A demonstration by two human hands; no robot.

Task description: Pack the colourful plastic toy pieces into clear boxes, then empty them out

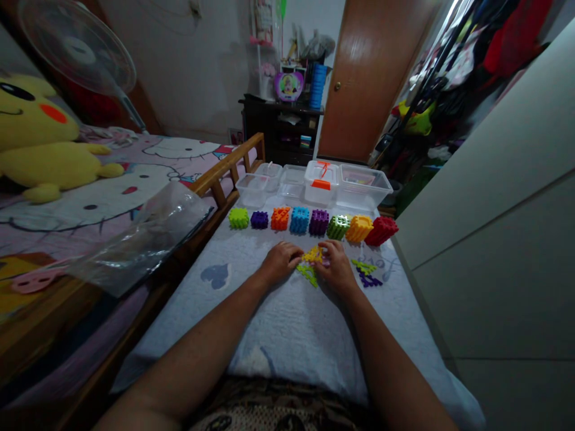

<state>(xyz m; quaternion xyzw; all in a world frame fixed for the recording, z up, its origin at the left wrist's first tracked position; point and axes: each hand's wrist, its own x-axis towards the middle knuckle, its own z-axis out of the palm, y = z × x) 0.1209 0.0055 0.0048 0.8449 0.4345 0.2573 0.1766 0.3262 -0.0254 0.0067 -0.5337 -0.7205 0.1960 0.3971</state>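
My left hand (281, 262) and my right hand (336, 268) meet over the middle of the cloth-covered table, fingers bent in a pinch. Between them is a yellow triangular interlocking piece (312, 254), gripped at its left side by the left fingertips and at its right by the right fingers, which partly cover it. Just below it lies a lime green triangular piece (308, 276); whether the two are joined I cannot tell. To the right of my right hand, another lime green triangle (363, 266) rests beside a dark purple triangle (370, 279).
Beyond my hands runs a row of stacked interlocking pieces, from a lime stack (238, 218) through an orange stack (280, 219) to a red stack (381, 231). Clear plastic boxes (365, 194) stand behind. A wooden bed rail (229, 166) borders the left, a white cabinet (503, 197) the right.
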